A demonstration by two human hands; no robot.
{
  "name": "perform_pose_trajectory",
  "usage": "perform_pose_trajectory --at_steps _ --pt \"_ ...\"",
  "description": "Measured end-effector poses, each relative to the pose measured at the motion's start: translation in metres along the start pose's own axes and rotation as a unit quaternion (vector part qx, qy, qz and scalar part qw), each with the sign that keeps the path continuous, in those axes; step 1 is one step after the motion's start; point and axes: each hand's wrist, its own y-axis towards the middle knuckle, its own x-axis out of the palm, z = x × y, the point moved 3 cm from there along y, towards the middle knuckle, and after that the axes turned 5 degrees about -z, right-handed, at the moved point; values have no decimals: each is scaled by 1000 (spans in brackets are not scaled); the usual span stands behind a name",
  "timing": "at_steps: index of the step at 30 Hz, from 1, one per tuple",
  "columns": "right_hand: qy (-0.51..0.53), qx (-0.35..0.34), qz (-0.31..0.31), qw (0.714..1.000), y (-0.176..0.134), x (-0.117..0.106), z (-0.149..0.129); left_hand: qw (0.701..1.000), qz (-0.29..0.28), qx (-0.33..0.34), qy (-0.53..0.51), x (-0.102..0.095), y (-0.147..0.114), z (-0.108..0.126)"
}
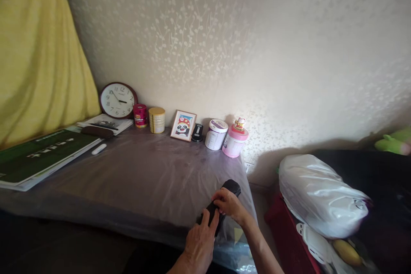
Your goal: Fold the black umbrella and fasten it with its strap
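Note:
A long, soft black object that looks like a folded umbrella [231, 186] lies slantwise on the right end of the covered table. My right hand [228, 204] is closed on its upper middle, the fingers bent in a pinch. Lower down, my left hand [201, 237] grips its near part, with index and middle fingers lying over the black cloth. Both hands are close together, and they hide much of the object's middle.
Along the wall stand a clock [118, 100], a red can [140, 115], a yellow can [157, 120], a panda picture [183, 125], a white tub [216, 135] and a pink tub [235, 142]. A green board [41, 154] lies left. Right of the table sits a white plastic bag [317, 195].

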Motion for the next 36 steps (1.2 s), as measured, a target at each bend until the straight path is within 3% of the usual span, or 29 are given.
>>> perform_pose_trajectory --at_steps 5,10,14,19,25,32,36 --pt "-68 -5 43 997 4 3 -6 997 -39 16 -68 0 -4 -10" --pt "118 30 105 987 -2 -6 -1 988 -83 23 -131 -7 -12 -24" --pt "157 -24 163 974 -12 -19 -1 985 -80 23 -150 -6 -19 -30" --pt "59 -84 118 988 -21 -16 -6 985 -46 41 -160 4 -23 -34" --pt "-85 -131 70 985 -28 -6 -21 986 -46 38 -157 5 -22 -33" --pt "-80 -141 80 984 -29 -3 -25 987 -47 36 -146 3 -21 -29" --pt "-7 -143 106 984 -42 -11 -22 986 -35 52 -156 7 -18 -29"
